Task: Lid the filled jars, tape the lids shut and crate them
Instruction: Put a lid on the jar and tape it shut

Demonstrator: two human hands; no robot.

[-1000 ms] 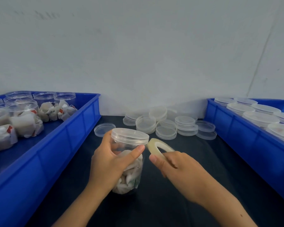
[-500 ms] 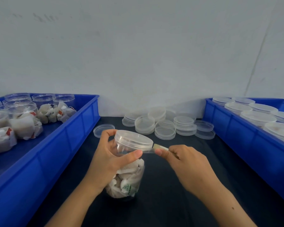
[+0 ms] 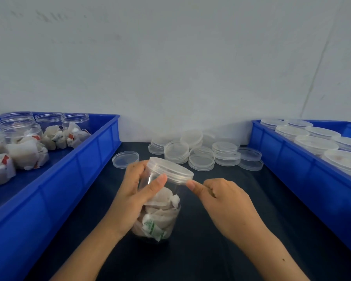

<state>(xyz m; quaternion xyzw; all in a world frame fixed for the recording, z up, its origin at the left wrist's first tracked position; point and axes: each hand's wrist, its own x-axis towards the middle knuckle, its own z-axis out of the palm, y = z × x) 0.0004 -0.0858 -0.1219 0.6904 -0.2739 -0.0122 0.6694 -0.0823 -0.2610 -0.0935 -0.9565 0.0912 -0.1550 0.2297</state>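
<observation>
Head view: left hand (image 3: pixel 134 197) grips tilted jar (image 3: pixel 157 216); right hand (image 3: pixel 221 201) curled, thumb at lid (image 3: pixel 169 170) edge.

Two hands are in view, the left hand (image 3: pixel 137 194) and the right hand (image 3: pixel 224 201), with one lidded jar (image 3: pixel 159 201) of sachets between them. Two blue crates flank them: the left crate (image 3: pixel 83 165), beyond the left hand, holds about nine open jars (image 3: pixel 22 147), and the right crate (image 3: pixel 304 173), beyond the right hand, shows about eight lidded jars (image 3: pixel 316 144). Beyond the fingertips lie one single lid (image 3: pixel 125 159) and about seven stacks of lids (image 3: pixel 201 157); the lids within each stack cannot be counted.
</observation>
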